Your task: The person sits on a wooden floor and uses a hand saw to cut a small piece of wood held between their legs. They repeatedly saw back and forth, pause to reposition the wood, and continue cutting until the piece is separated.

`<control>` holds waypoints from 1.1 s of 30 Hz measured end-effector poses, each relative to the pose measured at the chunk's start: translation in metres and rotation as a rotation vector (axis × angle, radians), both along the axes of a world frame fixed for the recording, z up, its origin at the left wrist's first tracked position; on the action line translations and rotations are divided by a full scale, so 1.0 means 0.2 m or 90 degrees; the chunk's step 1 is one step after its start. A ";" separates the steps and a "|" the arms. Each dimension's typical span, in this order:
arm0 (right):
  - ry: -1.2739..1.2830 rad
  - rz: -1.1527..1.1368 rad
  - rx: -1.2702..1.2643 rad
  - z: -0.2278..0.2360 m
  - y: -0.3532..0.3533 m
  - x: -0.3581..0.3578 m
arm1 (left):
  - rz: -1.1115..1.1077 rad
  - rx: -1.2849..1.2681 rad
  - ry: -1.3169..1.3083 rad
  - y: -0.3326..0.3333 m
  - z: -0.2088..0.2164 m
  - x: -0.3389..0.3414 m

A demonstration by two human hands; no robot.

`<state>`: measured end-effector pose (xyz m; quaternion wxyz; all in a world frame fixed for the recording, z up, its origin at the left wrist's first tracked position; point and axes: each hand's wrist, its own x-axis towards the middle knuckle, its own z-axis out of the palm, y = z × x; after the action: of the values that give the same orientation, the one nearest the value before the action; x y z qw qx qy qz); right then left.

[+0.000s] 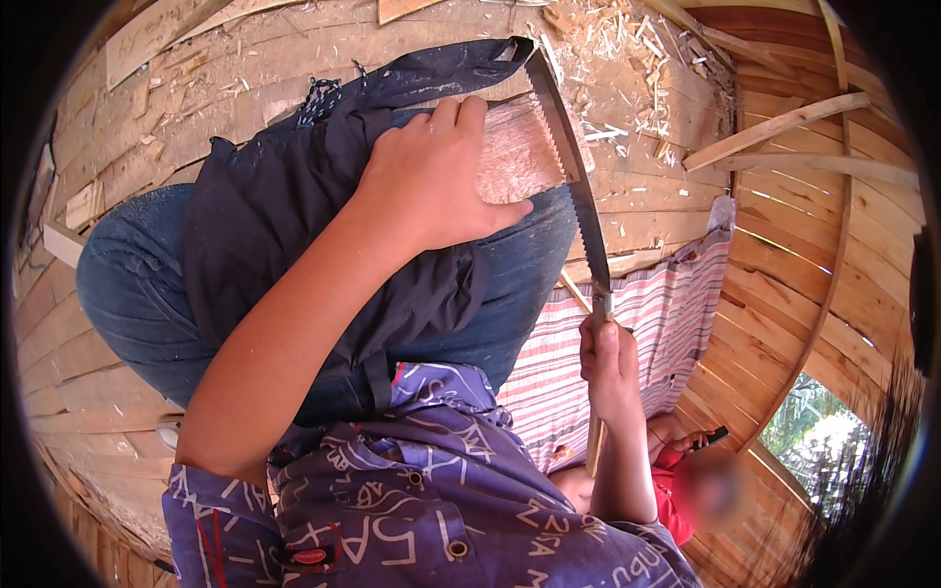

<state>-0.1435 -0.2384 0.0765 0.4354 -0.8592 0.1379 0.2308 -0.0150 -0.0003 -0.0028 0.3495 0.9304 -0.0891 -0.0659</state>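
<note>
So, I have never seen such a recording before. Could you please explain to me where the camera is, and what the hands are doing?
There is no robot here, only a person's bare hands. The single picture comes from a wide camera worn on the head, looking down, so straight edges bend near the rim.

The left hand holds a pale piece of wood over the legs. The right hand holds the handle of a saw, whose toothed blade crosses the wood near its end; I cannot tell how deep any cut is.

A dark cloth lies on the lap, and wood chips are scattered on the planks.
</note>
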 end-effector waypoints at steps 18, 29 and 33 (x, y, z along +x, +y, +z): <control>-0.027 0.015 -0.019 0.01 0.00 0.03 | -0.003 -0.010 0.007 0.01 -0.02 0.00; 0.074 -0.050 -0.075 0.15 -0.01 -0.07 | -0.004 -0.002 0.011 0.01 -0.01 0.00; 0.087 -0.030 -0.108 0.25 0.03 -0.08 | 0.018 0.011 -0.061 -0.01 -0.01 -0.04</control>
<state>-0.1586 -0.2318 0.1261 0.3560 -0.8717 0.2067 0.2657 -0.0230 -0.0023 -0.0048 0.3378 0.9365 -0.0922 -0.0169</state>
